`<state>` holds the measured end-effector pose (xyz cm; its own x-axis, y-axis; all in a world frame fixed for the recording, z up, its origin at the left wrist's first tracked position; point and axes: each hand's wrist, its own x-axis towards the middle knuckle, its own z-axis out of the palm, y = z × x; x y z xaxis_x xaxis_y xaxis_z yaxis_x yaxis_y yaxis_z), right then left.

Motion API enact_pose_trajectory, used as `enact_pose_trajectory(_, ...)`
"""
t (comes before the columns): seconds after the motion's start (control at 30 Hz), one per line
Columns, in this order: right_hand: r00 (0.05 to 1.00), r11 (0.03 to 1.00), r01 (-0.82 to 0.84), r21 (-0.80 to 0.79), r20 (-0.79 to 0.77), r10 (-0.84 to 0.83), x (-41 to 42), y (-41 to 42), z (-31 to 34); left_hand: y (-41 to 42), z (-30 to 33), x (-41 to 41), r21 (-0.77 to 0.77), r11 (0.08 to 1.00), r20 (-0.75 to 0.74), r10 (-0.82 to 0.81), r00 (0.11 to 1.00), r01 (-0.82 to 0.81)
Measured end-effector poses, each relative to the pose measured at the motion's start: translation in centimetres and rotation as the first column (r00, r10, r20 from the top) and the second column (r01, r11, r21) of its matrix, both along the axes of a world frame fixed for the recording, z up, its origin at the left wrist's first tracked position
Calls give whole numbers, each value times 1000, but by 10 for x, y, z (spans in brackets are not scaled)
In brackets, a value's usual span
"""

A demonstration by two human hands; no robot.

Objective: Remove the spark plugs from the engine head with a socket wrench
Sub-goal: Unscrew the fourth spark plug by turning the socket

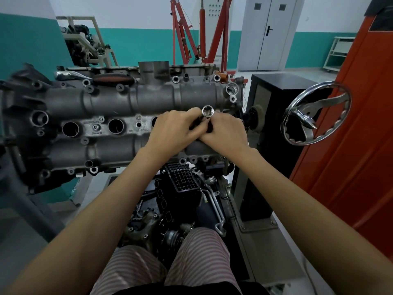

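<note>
A grey engine head point(110, 103) lies across a stand, with open spark plug wells point(70, 129) along its middle. My left hand point(173, 133) and my right hand point(224, 135) meet over the head's right part. Between them a chrome socket point(207, 111) sticks up, its open end facing the camera. My left hand's fingers curl round the dark shaft just below the socket. My right hand grips a dark part of the same tool beside it. The rest of the tool is hidden under my hands.
A chrome handwheel point(314, 112) on the black stand column point(274, 133) sits to the right, beside an orange panel point(357, 145). A tool with a brown and black handle point(112, 78) lies on the head's far side. Engine parts point(176, 199) lie below. A red hoist point(200, 33) stands behind.
</note>
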<state>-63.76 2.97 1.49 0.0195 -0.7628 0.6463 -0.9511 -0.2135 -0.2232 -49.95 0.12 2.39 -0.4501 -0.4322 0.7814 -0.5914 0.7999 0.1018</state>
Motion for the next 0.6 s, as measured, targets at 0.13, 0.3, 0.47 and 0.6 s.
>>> enact_pose_trajectory(0.13, 993, 996, -48, -73, 103, 56, 2, 4, 2, 0, 0, 1, 15, 1000, 24, 13, 1000, -14)
enact_pose_trajectory(0.3, 994, 990, -101, -99, 24, 104, 0, 5, 0, 3, 3, -1, 42, 998, 15, -38, 999, 37)
enact_pose_trajectory(0.47, 1000, 1000, -14, -16, -13, 14, -2, -1, -1, 3, 2, -1, -10, 1000, 6, -3, 1000, 4)
enact_pose_trajectory(0.6, 998, 998, -28, -56, 48, 31, 1, 3, 0, 3, 1, 1, 10, 1000, 4, 20, 1000, -20)
